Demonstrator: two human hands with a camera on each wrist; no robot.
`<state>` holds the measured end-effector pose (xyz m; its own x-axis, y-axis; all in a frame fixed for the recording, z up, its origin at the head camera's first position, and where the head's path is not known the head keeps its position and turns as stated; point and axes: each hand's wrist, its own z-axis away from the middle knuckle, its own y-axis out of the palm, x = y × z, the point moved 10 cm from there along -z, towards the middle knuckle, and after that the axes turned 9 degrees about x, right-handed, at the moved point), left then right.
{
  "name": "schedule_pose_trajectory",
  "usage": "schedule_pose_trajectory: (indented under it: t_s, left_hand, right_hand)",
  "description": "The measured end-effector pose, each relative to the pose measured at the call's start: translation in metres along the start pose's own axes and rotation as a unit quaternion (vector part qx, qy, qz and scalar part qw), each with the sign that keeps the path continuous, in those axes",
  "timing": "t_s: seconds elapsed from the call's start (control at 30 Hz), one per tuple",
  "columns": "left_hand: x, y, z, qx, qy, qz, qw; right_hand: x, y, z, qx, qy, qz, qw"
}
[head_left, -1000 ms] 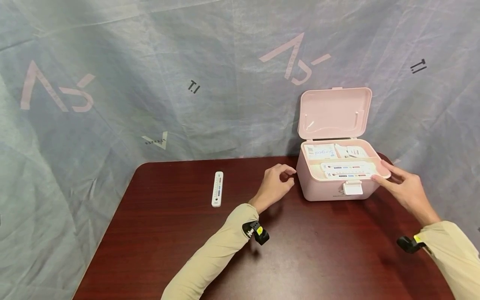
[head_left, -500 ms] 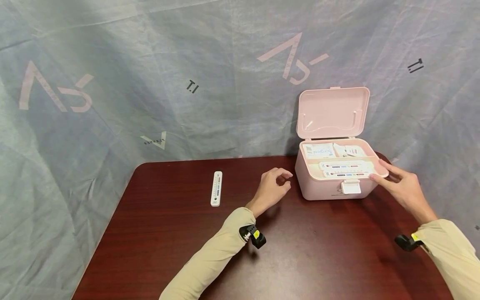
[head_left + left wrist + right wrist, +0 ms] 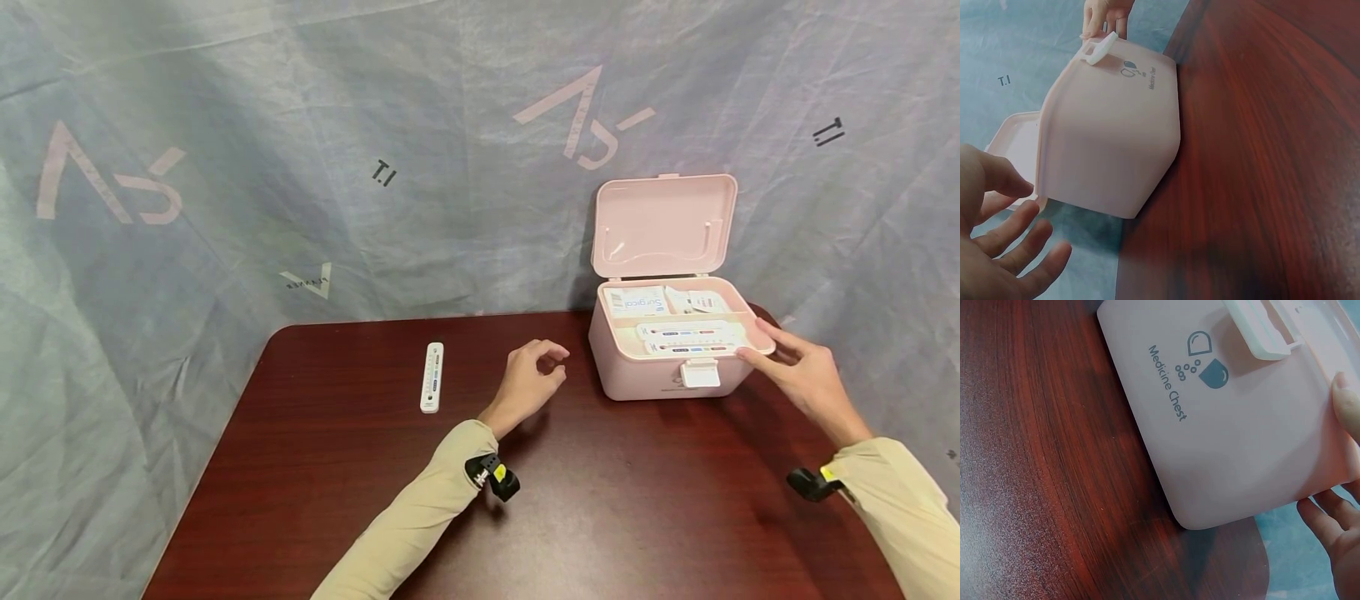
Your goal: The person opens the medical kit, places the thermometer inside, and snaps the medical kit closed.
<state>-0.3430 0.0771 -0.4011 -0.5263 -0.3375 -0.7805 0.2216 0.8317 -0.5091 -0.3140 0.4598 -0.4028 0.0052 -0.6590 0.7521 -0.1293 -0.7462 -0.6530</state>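
Note:
A pink medicine chest [image 3: 645,379] stands at the back right with its lid [image 3: 667,225] raised. Two white strip thermometers [image 3: 686,342] lie side by side in its front compartment. My right hand [image 3: 813,383] grips the chest's right front corner, thumb at the rim and fingers along the side, as the right wrist view also shows. My left hand [image 3: 521,385] is held over the table just left of the chest, fingers loosely bent around nothing. Another white thermometer [image 3: 432,377] lies on the table, further left of that hand.
Behind a divider in the chest sit a packet marked Surgical [image 3: 636,302] and another white packet [image 3: 705,303]. The white latch [image 3: 700,373] hangs on the front. A grey printed cloth [image 3: 450,208] rises behind the dark red wooden table [image 3: 600,500].
My left hand has drawn away from the chest, leftward toward the lone thermometer. My right hand keeps its grip at the chest's corner.

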Motion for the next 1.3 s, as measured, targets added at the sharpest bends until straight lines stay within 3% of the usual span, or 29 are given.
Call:
schedule_pose_trajectory:
  t_s: [0.8, 1.07, 1.3]
  left_hand:
    - [0.026, -0.018, 0.024, -0.024, -0.009, -0.006, 0.9997]
    - [0.036, -0.026, 0.032, -0.034, -0.023, 0.005, 0.9991]
    - [0.050, -0.031, 0.040, -0.038, -0.041, -0.016, 0.9983]
  right_hand:
    - [0.000, 0.000, 0.001, -0.005, -0.008, -0.003, 1.000]
    - [0.000, -0.001, 0.001, -0.006, -0.003, -0.001, 1.000]
    - [0.000, 0.000, 0.002, -0.003, -0.001, 0.000, 1.000]
